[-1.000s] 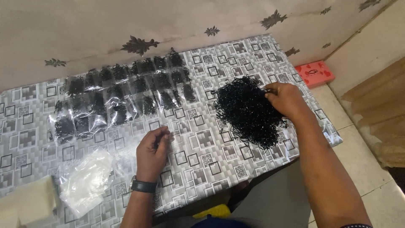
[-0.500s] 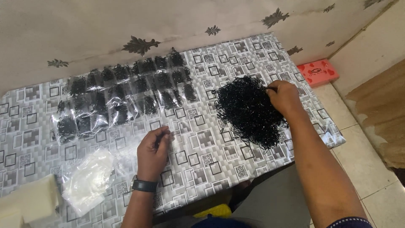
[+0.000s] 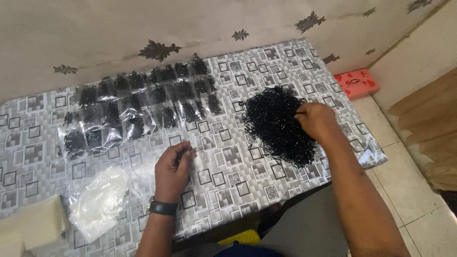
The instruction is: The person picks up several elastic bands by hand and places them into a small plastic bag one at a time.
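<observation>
Many small clear bags filled with black bands [image 3: 143, 107] are laid out at upper left; a big loose heap of black rubber bands [image 3: 278, 126] (right of centre) is left, pinched at by the right hand [image 3: 316, 121], while a small clear bag [image 3: 190, 159] is gripped between the closed fingers of the left hand [image 3: 172, 172].

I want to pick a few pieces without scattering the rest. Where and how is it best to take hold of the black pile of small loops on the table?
Probably at the upper right edge of the black pile, where the right hand already pinches. The heap is loose and tangled, with strands sticking out at its rim, so a fingertip pinch from the right side, lifting upward, should free a few loops. Its thick middle would likely drag many along.
</observation>
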